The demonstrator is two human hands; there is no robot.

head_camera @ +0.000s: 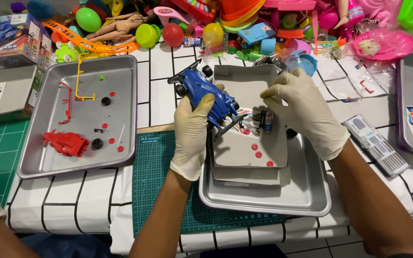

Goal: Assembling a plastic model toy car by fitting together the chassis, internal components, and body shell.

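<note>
I see both hands in cream gloves over the work area.

1. Left hand (193, 131): the fingers are wrapped around a blue toy race car (205, 95), holding it clear of the surfaces. The car is tilted, its black wheels toward the upper left, and sits just above the near left corner of the grey cardboard box tray (244, 148).

2. Right hand (307, 112): the palm faces down over the right edge of the box tray. The fingertips are bent toward a small dark part (265, 120) lying in the tray; I cannot tell whether they pinch it or only touch it.

3. Box tray: it rests on a second grey box inside a metal tray (307, 200), which stands partly on a green cutting mat (156, 191). Several small red discs (258, 154) lie on the box tray floor.

4. Surroundings: a second metal tray (39, 162) lies to the left, holding a red car body (67, 142), red and yellow sprue pieces and black wheels. A clear case of small tools (376, 150) lies to the right. Mixed coloured plastic toys (225, 24) are heaped along the far edge of the table.
</note>
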